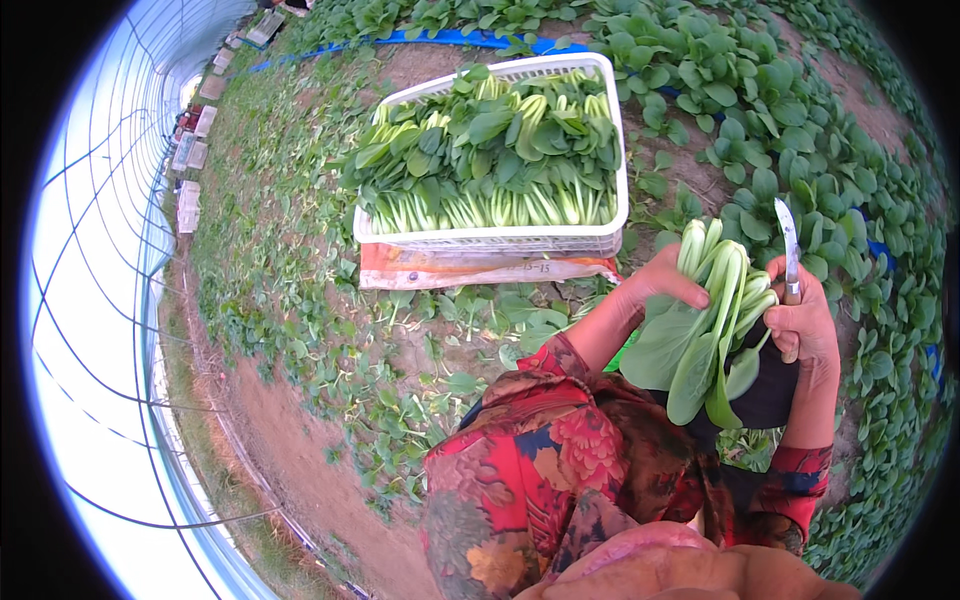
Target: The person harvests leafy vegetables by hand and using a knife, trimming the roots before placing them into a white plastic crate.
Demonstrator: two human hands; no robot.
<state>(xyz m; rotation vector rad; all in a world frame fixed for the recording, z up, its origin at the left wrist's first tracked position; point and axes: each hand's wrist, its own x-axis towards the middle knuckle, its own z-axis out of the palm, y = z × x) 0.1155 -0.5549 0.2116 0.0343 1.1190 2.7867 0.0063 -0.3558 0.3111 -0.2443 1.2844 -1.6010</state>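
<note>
My left hand (677,280) grips a bunch of leafy greens (724,300), like bok choy, with the pale stems pointing up and the leaves hanging down. At the bunch's right side, my right hand (806,319) is closed around the wooden handle of a small curved knife (790,240), its blade upward; its fingers touch or lie close to the nearest stems. Whether they also hold a stem is not clear. Up and to the left of my hands stands a white plastic crate (491,234) filled with rows of the same greens.
An orange and white woven sack (465,270) lies under the crate's near edge. Growing greens (787,112) cover the ground at the right. Cut leaves and small plants are strewn at the left. More crates (189,206) line the greenhouse's far left side. A blue strip (465,37) runs behind the crate.
</note>
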